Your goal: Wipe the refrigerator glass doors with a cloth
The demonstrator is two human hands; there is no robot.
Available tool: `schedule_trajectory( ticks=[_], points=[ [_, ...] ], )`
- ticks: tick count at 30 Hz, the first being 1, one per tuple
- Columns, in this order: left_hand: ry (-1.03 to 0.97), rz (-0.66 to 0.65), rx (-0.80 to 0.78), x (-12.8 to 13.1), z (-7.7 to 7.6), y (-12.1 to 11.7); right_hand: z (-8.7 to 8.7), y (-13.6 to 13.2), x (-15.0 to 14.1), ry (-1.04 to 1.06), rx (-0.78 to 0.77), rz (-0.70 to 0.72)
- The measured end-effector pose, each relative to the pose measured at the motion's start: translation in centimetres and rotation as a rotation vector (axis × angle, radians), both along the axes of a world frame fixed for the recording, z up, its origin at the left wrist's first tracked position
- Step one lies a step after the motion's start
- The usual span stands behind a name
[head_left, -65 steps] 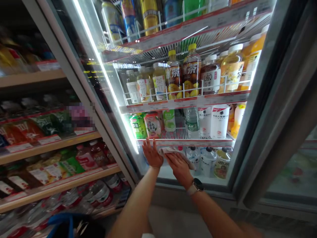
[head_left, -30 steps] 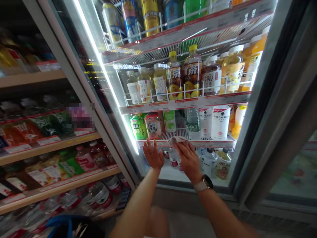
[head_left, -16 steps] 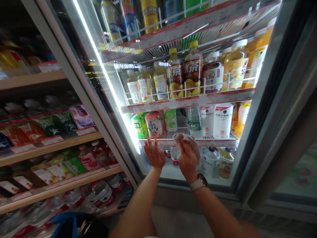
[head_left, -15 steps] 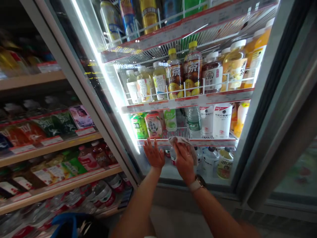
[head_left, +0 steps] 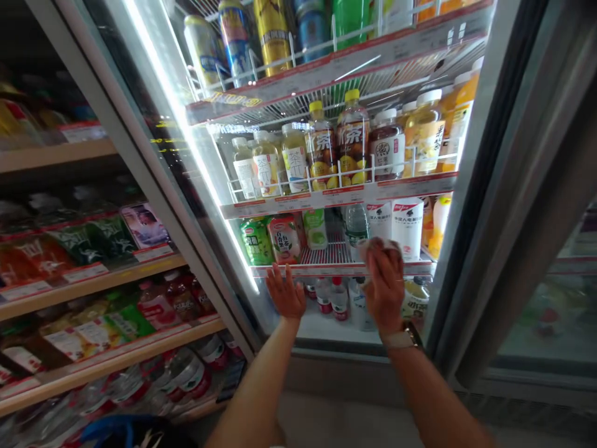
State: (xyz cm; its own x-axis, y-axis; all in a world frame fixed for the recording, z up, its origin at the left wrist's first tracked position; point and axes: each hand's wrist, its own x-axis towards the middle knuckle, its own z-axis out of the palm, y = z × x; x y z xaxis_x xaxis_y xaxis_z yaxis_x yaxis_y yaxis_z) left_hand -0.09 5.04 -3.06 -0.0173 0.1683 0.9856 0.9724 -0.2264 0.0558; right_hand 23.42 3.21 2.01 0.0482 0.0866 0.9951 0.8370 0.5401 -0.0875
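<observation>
A glass-fronted drinks fridge stands in front of me, with reflections on its door. My left hand lies with fingers spread against the glass, in front of the lower shelf edge and just below a red drink bottle. To its right, my right hand presses a pale cloth on the glass; part of the cloth is hidden behind the fingers. Behind that hand are a clear water bottle and a white bottle. A watch is on my right wrist.
Wooden shelves packed with bottles run along the left. More tea bottles and several cans fill the upper fridge shelves. At right are the frame and another glass door. A blue-edged object sits at the bottom left.
My right hand has moved right and slightly up across the glass with the cloth. My left hand stays spread in nearly the same place. The view has shifted a little.
</observation>
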Motion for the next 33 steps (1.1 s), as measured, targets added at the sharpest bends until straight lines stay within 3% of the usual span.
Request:
schedule_trajectory(
  ticks=[4, 7, 12, 15, 17, 22, 29, 33],
  points=[
    [0.006, 0.031, -0.012, -0.1, -0.2, 0.0, 1.1, 0.3, -0.1, 0.207, 0.044, -0.060],
    [-0.003, 0.027, -0.026, -0.2, -0.4, 0.1, 0.0, 0.2, -2.8, 0.213, 0.003, -0.031],
    [-0.038, 0.026, -0.051, -0.3, -0.7, 0.2, -4.0, -0.7, -8.0, -0.043, -0.148, 0.129],
    [-0.048, 0.027, -0.061, -0.5, -0.9, 0.4, -5.8, -1.3, -9.1, -0.269, -0.184, 0.259],
    [-0.046, 0.017, -0.045, -0.6, -0.8, 0.4, -6.1, -1.5, -8.8, -0.395, -0.185, 0.317],
    [-0.003, 0.004, -0.011, -0.5, -0.4, 0.2, -4.0, -1.2, -6.0, -0.442, -0.181, 0.260],
    [-0.018, 0.025, -0.040, -0.3, -0.5, 0.2, 1.5, 0.0, 0.7, 0.113, 0.037, -0.049],
    [-0.006, 0.027, -0.023, -0.2, -0.4, 0.1, 2.3, 0.6, 1.6, 0.319, 0.057, -0.105]
  ],
)
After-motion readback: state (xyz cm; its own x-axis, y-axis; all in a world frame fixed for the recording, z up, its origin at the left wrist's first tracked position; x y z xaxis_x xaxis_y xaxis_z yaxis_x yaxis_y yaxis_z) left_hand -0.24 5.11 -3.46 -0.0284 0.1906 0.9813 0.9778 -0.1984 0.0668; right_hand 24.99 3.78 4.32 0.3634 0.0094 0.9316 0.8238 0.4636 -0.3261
